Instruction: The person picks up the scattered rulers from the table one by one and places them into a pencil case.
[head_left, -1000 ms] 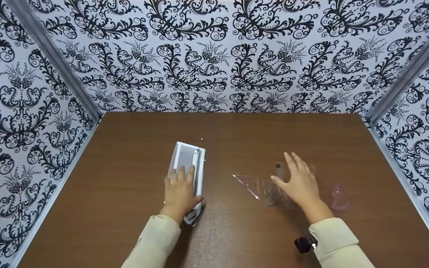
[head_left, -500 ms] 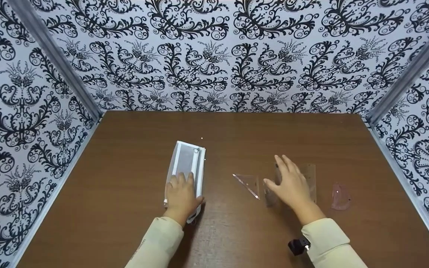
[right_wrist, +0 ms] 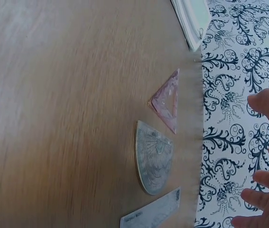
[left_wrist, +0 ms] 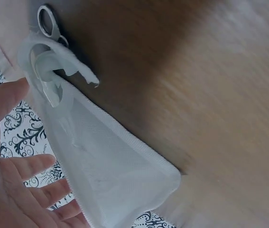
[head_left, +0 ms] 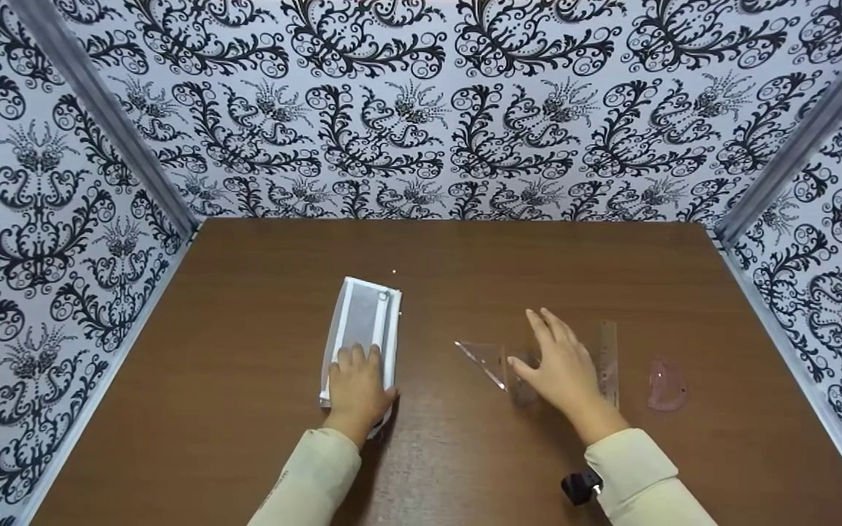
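Observation:
My left hand [head_left: 359, 387] rests on the near part of a white mesh zip pouch [head_left: 362, 310], thumb along its right edge. In the left wrist view the pouch [left_wrist: 110, 166] has a strap loop and a ring at one end, and the fingers of my left hand [left_wrist: 25, 190] lie relaxed at its edge. My right hand [head_left: 560, 369] hovers with fingers spread, holding nothing, partly covering a clear protractor [right_wrist: 154, 159]. To its left lies a triangular set square [head_left: 487, 361]; to its right, a clear ruler [head_left: 609, 358].
A pink, rounded piece [head_left: 666, 386], seemingly a protractor, lies right of the ruler on the brown table [head_left: 282, 256]. Patterned walls [head_left: 421, 109] with grey corner posts border the table at the back and sides. A black wrist device [head_left: 579, 488] hangs by the right sleeve.
My right hand has moved left and slightly nearer, uncovering the ruler. My left hand has slid a little toward the near end of the pouch. The tools look unmoved.

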The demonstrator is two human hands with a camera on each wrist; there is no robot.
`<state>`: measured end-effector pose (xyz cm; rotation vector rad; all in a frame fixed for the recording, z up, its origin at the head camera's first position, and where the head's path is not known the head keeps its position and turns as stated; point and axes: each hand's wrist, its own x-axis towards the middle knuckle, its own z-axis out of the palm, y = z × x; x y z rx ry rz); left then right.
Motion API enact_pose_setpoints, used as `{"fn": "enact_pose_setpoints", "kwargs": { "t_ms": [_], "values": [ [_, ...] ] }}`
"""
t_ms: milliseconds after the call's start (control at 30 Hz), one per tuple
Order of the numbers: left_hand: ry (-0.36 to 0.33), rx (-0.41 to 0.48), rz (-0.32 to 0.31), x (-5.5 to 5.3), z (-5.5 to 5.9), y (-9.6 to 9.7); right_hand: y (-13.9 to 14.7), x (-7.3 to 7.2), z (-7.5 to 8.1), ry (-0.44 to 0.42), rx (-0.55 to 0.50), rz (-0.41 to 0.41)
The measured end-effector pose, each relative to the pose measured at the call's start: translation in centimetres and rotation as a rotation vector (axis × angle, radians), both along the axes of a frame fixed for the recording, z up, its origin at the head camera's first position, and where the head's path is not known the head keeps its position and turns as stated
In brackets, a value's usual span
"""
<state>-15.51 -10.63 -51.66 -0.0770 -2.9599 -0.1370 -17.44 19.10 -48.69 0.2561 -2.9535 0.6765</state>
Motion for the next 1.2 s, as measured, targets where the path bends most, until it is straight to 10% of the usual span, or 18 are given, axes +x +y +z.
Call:
{"fn": "enact_pose_setpoints", "kwargs": {
  "t_ms": [400, 1200],
  "values": [
    [-0.037, -0.039, -0.004, 0.4, 0.1, 0.6, -0.1, 0.3, 0.2, -0.014, 0.001, 0.002],
    [0.111, 0.032, 0.028, 0.1, -1.4, 0.9, -0.3, 0.3, -0.1, -0.003, 0.002, 0.003]
  ]
}}
